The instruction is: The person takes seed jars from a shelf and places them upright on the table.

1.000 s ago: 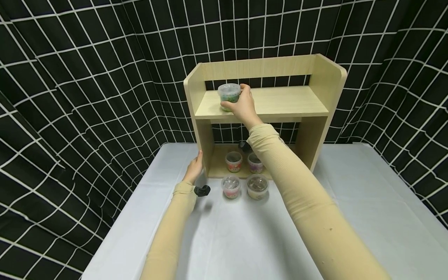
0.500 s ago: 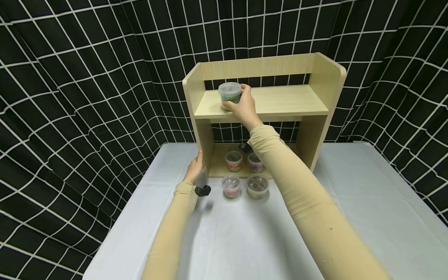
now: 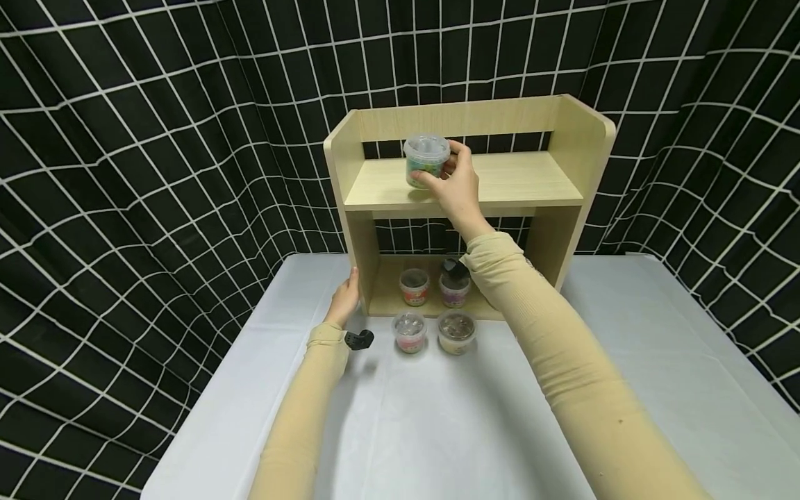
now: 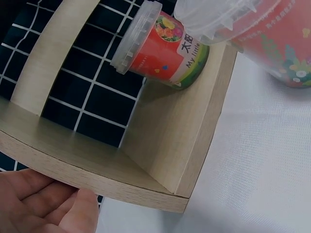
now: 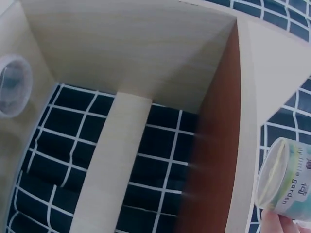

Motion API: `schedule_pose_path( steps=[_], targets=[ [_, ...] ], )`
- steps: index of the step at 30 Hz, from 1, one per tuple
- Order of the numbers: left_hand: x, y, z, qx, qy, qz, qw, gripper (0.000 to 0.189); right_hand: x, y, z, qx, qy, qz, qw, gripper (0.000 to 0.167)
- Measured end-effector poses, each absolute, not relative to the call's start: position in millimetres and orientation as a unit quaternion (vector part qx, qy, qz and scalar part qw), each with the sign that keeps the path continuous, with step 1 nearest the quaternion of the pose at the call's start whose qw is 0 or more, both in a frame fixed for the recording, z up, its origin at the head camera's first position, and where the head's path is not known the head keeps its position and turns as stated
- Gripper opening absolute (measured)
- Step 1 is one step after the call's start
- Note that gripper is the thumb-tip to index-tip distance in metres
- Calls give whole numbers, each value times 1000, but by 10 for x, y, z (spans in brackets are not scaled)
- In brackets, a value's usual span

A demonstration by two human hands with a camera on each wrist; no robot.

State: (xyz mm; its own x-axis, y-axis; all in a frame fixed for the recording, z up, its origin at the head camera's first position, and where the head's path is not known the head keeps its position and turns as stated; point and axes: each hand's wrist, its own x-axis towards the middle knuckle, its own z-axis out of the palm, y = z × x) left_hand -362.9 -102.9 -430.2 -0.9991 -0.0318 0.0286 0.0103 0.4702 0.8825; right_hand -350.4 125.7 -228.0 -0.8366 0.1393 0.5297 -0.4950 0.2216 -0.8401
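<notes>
below, the white table [image 3: 412, 423] is wide, and black curtains [image 3: 150, 160] with white grid hang around it. my right hand [image 3: 460, 189] pinches the green tub [image 3: 425, 165] between thumb and fingers, just above the upper board [image 3: 519, 179] of the wooden shelf [image 3: 580, 142]; the right wrist view cuts this tub off. my left hand [image 3: 344, 300], fingers relaxed, touches the shelf's outer side. a black wrist camera [image 3: 453, 269] partly hides the purple tub [image 3: 454, 298].

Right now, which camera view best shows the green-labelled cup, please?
The head view: it shows most of the green-labelled cup, lid included, in the right hand. The right wrist view shows its lettering closer, but cut off at the edge; the left wrist view shows none of it.
</notes>
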Motion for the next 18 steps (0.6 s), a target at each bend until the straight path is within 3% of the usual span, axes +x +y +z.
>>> schedule_pose_path(
  steps=[11,18],
  targets=[
    [-3633,-1031,-4315,4,-864,-503,25,81,-3346,1482,-2355,156,-698,643,276,72],
    [-3673,-1051,-4346,0,-861,-508,23,82,-2960,1516,-2308,177,-696,630,295,68]
  ],
)
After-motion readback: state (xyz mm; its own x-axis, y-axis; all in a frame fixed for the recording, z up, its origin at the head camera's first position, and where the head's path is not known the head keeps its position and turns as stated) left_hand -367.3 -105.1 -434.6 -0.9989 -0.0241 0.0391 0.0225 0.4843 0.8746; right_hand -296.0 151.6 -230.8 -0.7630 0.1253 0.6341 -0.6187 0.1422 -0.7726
